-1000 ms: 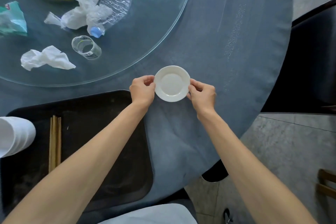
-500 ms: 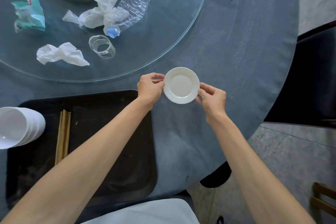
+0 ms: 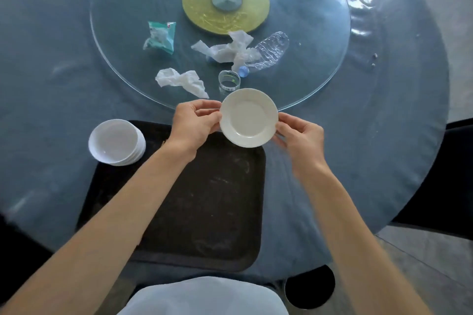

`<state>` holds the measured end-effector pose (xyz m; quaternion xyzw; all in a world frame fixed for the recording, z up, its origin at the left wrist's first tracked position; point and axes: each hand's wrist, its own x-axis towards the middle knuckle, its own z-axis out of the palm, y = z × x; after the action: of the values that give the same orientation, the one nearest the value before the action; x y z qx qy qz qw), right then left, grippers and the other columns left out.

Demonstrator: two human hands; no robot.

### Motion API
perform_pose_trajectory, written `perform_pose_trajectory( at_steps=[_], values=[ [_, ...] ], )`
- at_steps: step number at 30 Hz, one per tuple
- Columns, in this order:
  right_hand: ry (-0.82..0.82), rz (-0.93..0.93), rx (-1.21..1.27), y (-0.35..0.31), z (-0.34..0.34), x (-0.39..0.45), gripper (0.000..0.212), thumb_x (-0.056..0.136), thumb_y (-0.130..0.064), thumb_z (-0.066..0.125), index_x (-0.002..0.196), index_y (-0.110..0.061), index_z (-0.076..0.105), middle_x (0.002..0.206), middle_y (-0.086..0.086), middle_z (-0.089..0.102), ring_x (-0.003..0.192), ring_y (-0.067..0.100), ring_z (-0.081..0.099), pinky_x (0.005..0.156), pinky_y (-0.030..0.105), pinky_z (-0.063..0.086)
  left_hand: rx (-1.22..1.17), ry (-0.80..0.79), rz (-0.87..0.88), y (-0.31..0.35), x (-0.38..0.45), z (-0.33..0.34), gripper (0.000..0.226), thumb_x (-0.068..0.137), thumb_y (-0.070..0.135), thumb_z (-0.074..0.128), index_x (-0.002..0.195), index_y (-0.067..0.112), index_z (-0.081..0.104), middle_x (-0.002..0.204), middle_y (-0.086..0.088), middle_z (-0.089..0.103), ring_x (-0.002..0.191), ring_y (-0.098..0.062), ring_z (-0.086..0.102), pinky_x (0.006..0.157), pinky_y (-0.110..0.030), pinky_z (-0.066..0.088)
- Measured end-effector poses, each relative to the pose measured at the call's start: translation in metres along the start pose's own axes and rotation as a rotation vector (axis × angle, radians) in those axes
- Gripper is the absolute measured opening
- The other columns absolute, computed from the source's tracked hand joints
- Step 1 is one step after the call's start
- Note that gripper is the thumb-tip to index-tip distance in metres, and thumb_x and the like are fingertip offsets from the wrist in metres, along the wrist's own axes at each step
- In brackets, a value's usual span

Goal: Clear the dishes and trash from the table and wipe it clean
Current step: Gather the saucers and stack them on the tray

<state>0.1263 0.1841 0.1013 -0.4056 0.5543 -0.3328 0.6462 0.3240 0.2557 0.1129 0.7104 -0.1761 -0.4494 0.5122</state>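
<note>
Small white plate [image 3: 248,117] now lifted off the tablecloth, over the black tray's [image 3: 204,212] far corner

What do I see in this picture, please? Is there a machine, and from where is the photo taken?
There is no machine. A person wears a camera on the head, so it looks down at their own arms. The left hand and right hand grip a small white plate by its rim, above the far edge of a black tray. Stacked white bowls sit at the tray's left corner. On the glass turntable lie tissues, a crushed bottle, a clear cup and a green packet.
</note>
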Motion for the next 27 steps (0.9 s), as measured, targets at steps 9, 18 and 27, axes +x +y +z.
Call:
perform_pose_trajectory(
  at_steps=[9, 18, 27],
  values=[
    [-0.107, 0.11, -0.161, 0.039, 0.128, -0.078, 0.015, 0.094, -0.007, 0.074, 0.104, -0.017, 0.08, 0.1, 0.0, 0.08, 0.098, 0.015, 0.076, 0.086, 0.032, 0.063, 0.034, 0.17, 0.034, -0.036, -0.056, -0.164, 0.018, 0.091, 0.007, 0.074, 0.101, 0.021, 0.079, 0.097, 0.003, 0.078, 0.096, -0.012, 0.074, 0.088, -0.034, 0.061],
    [-0.13, 0.244, -0.391, 0.144, 0.214, -0.124, 0.019, 0.095, -0.011, 0.072, 0.113, -0.017, 0.077, 0.103, -0.005, 0.075, 0.096, 0.014, 0.073, 0.085, 0.031, 0.063, 0.037, 0.264, -0.171, -0.142, -0.081, -0.273, 0.026, 0.091, 0.007, 0.072, 0.094, 0.031, 0.08, 0.094, 0.008, 0.079, 0.095, -0.015, 0.075, 0.092, -0.04, 0.06],
    [-0.106, 0.257, -0.588, 0.208, 0.247, -0.126, 0.019, 0.097, -0.013, 0.072, 0.113, -0.02, 0.078, 0.104, -0.006, 0.075, 0.1, 0.016, 0.072, 0.092, 0.041, 0.062, 0.206, 0.291, -0.33, -0.19, -0.069, -0.302, 0.016, 0.081, 0.043, 0.057, 0.07, 0.032, 0.064, 0.066, 0.007, 0.056, 0.064, -0.014, 0.048, 0.064, -0.028, 0.042]
  ],
)
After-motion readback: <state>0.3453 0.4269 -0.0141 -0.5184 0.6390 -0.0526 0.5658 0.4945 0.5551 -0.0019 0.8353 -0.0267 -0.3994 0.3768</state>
